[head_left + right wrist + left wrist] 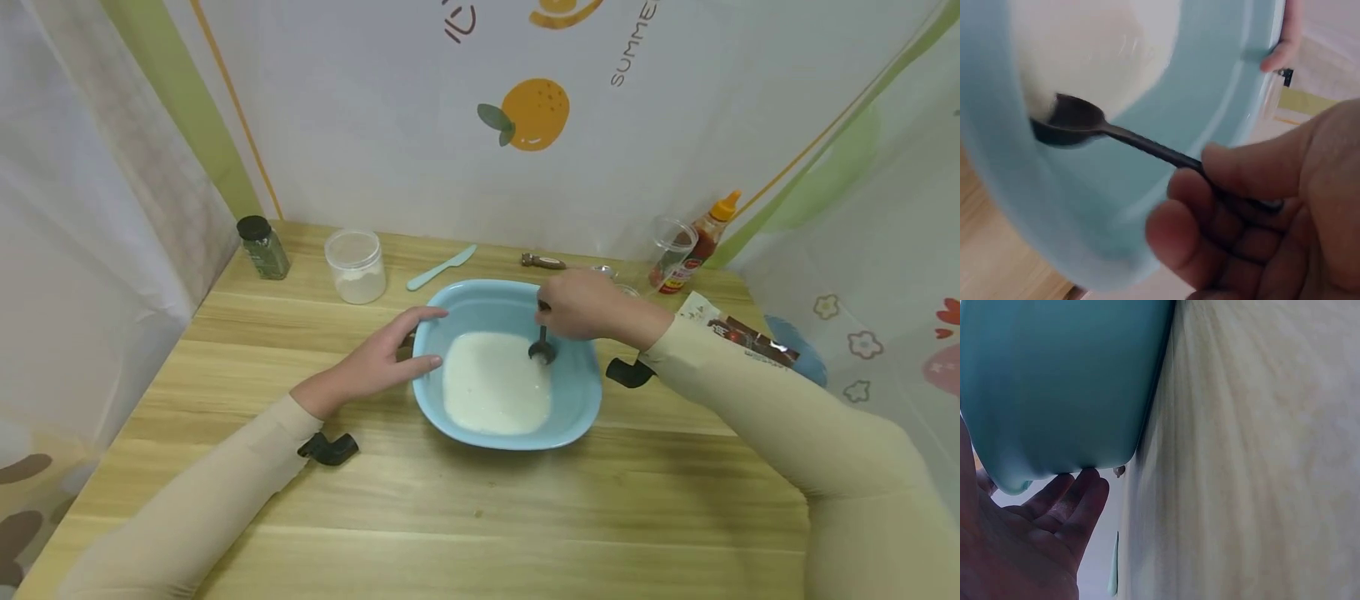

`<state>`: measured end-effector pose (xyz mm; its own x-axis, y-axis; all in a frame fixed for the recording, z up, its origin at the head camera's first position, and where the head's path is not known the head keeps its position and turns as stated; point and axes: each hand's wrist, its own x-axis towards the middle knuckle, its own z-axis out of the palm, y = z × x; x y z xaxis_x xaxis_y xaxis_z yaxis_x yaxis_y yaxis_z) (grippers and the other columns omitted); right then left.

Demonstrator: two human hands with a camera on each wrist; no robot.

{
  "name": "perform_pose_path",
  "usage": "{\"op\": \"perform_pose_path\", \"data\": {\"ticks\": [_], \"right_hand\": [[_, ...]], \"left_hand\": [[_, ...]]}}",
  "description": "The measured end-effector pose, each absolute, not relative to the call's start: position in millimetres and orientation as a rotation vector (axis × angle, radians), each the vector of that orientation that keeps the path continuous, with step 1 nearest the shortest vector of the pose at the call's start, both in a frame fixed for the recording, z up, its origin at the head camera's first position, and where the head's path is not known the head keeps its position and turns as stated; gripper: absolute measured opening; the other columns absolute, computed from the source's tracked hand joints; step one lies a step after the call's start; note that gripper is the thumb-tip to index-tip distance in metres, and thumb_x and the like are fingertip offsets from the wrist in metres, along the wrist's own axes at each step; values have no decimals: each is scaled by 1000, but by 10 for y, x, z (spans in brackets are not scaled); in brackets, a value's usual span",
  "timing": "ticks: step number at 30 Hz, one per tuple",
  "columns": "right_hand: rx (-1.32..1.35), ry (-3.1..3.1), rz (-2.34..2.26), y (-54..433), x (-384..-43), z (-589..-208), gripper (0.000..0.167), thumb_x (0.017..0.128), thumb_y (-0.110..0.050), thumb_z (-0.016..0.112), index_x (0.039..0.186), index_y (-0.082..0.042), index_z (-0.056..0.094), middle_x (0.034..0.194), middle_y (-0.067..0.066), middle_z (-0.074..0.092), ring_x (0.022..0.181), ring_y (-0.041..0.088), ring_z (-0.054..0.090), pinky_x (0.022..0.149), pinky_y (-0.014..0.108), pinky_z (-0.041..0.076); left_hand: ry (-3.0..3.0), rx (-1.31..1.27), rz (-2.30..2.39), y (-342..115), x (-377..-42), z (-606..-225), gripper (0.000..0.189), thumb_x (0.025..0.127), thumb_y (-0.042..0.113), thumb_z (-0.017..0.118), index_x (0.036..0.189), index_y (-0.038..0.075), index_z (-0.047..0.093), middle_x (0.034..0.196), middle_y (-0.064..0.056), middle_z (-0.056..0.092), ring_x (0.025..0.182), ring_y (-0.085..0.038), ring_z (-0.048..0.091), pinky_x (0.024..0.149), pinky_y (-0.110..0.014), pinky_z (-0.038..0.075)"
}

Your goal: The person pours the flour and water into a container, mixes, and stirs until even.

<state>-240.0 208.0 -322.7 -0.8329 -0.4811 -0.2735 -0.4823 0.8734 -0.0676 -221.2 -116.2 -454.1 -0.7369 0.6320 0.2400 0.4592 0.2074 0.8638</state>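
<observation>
A light blue basin (pixel 495 442) stands on the wooden table, a pool of white liquid (pixel 491 383) covering its bottom. At the basin's left side my left hand (pixel 372 362) grips the rim, the thumb over the inside. In the left wrist view, several fingers (pixel 1088 509) press against the basin's outer wall. My right hand (pixel 581 304) reaches over the far right rim and pinches the handle of a dark spoon (pixel 1150 147). The spoon slants down into the basin. Its bowl lies at the right edge of the liquid, by the inner wall.
Behind the basin lie a pale green knife (pixel 442 268) and a brown-handled utensil (pixel 543 261). A jar of white powder (pixel 358 283) and a herb jar (pixel 267 254) stand back left. Back right are a sauce bottle (pixel 697 250), a clear cup (pixel 672 237) and a packet (pixel 757 343).
</observation>
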Motion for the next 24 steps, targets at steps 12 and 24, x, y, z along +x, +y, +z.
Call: {"op": "perform_pose_path", "data": {"ticks": [12,24], "right_hand": [[-897,2305,-426,1713,-2274,-3388,23,112,-24,68,100,-7,78,76,3,73,62,13,67,63,29,53],[-569,2711,-597,1808,-2443,-3462,27,113,-23,67,113,0,81,81,9,73,66,17,63,60,30,50]], "left_hand": [[2295,1068,1562,-1172,-2211,-4557,67,106,18,73,165,8,44,164,-17,49,140,-37,61,109,-50,61],[2226,1051,1614,-1155,-2195,-4553,68,106,13,72,166,5,42,161,-23,49,137,-44,63,94,-38,68]]}}
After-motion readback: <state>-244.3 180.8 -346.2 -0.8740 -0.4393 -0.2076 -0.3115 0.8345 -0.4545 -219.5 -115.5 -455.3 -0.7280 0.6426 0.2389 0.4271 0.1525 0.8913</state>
